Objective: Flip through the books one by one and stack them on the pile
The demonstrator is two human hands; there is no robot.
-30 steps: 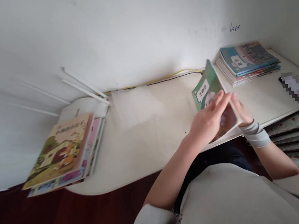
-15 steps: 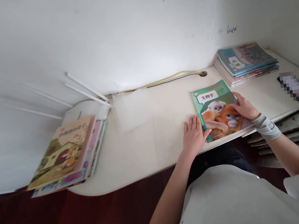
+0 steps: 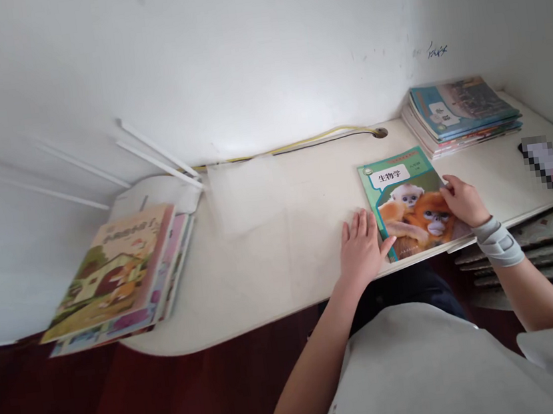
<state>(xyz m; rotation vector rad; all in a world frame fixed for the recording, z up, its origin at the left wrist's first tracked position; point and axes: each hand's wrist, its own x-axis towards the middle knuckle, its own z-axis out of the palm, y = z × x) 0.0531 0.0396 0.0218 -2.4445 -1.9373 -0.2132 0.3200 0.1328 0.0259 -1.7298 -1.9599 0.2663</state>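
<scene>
A green book (image 3: 403, 195) with orange monkeys on its cover lies flat near the front edge of the white desk (image 3: 271, 248). My left hand (image 3: 361, 248) rests open on the desk against the book's left edge, thumb touching its lower corner. My right hand (image 3: 462, 201), with a grey wrist band, grips the book's right edge, fingers curled on the cover.
A stack of picture books (image 3: 118, 277) overhangs the desk's left end. Another stack of books (image 3: 461, 114) sits at the back right by the wall. A blurred dark object (image 3: 551, 163) lies at the far right. A yellow cable (image 3: 299, 144) runs along the wall.
The green book stood tilted up between both hands a second ago; it now lies flat on the desk. My left hand slid off the cover to the book's left edge.
</scene>
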